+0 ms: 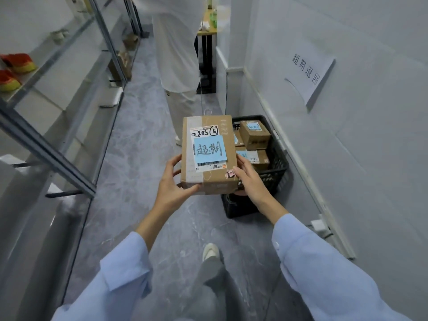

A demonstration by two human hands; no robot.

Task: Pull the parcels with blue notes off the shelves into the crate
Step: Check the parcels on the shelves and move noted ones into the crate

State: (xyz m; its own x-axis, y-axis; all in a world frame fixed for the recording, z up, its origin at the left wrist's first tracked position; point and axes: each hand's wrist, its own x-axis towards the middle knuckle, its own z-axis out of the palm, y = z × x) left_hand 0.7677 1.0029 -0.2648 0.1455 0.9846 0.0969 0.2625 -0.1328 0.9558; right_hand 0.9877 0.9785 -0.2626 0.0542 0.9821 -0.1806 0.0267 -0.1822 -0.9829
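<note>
I hold a flat brown cardboard parcel (209, 170) with a white shipping label and a blue note (209, 150) on its top, level in front of me. My left hand (172, 184) grips its near left corner. My right hand (246, 179) grips its near right corner. The parcel hangs above the floor just left of the black plastic crate (275, 174), which stands against the right wall. Inside the crate lie small brown parcels, one (254, 133) on top and one (253, 157) below it, both with blue notes.
Metal shelves (58, 140) run along the left, with red and yellow shoes (18, 63) and boxes on them. A person in white (178, 54) stands ahead in the narrow aisle. A paper sign (308, 72) hangs on the right wall. My shoe (210, 251) is below.
</note>
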